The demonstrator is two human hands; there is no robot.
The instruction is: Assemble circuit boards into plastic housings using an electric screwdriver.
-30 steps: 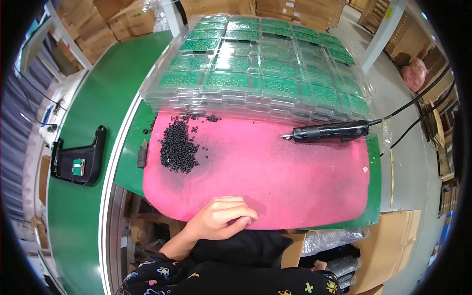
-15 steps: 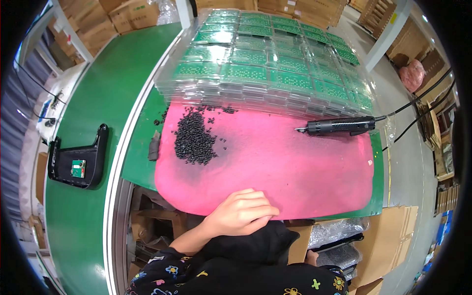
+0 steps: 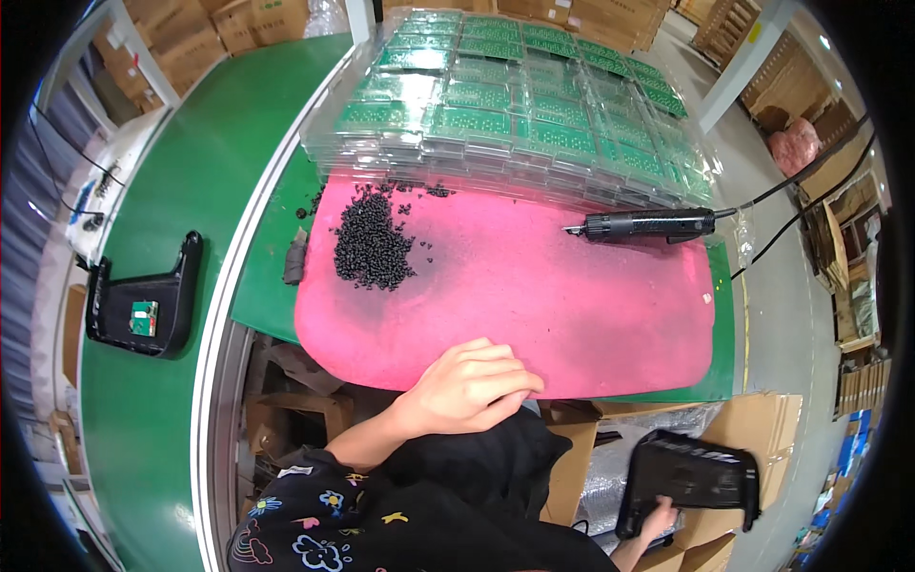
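My left hand [image 3: 469, 386] rests on the near edge of the pink mat [image 3: 515, 315], its fingers loosely curled together and its palm turned down out of sight. At the lower right, my right hand [image 3: 658, 518] grips a black plastic housing [image 3: 705, 481] by its near side, thumb on top. This housing is a shallow tray shape with raised edges, slightly blurred, held above an open cardboard box [image 3: 758, 429]. A heap of small black screws [image 3: 370, 243] lies on the mat's left part. A black electric screwdriver [image 3: 643, 225] lies at the mat's far right.
Stacked clear plastic trays with green circuit boards [image 3: 562, 133] stand behind the mat. To the left, a similar black housing holding a small green board [image 3: 144, 318] lies on a green conveyor belt [image 3: 143, 429]. Bubble wrap [image 3: 602, 496] shows in the box; a cable [image 3: 791, 186] trails from the screwdriver.
My right hand has come up from the box at the lower right with the black housing in its grip. My left hand stays on the mat's edge. The whole view has shifted slightly.
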